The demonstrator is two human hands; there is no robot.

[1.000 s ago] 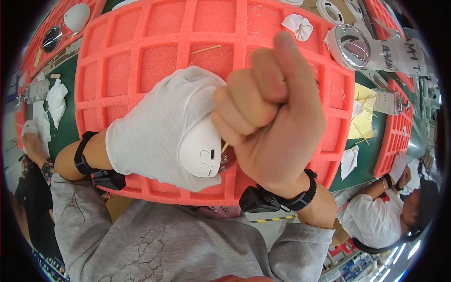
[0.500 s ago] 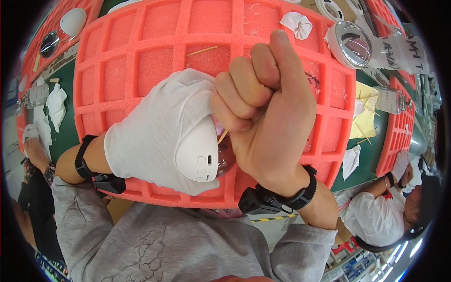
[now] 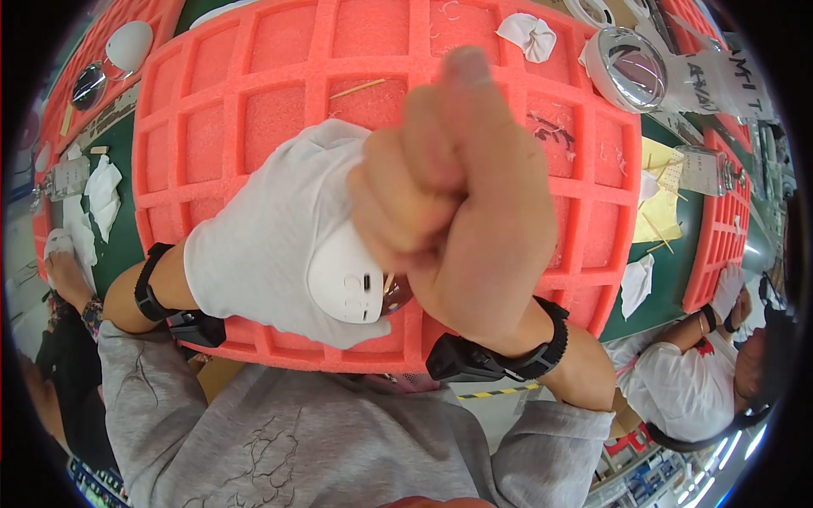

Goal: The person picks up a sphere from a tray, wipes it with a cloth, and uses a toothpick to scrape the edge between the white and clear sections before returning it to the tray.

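White oval part (image 3: 345, 279) gripped: gloved left hand (image 3: 271, 237), right fist (image 3: 449, 203).

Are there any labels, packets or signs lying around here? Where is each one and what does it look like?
White label: top right, past the foam tray, a crumpled strip with dark print.
Clear packet: right edge of the green table, small, see-through, its print too small to tell.
Yellow sheet: right of the tray, partly under the packet, pale yellow, dotted.
Clear packet: far left, small, see-through.
No screens in view.
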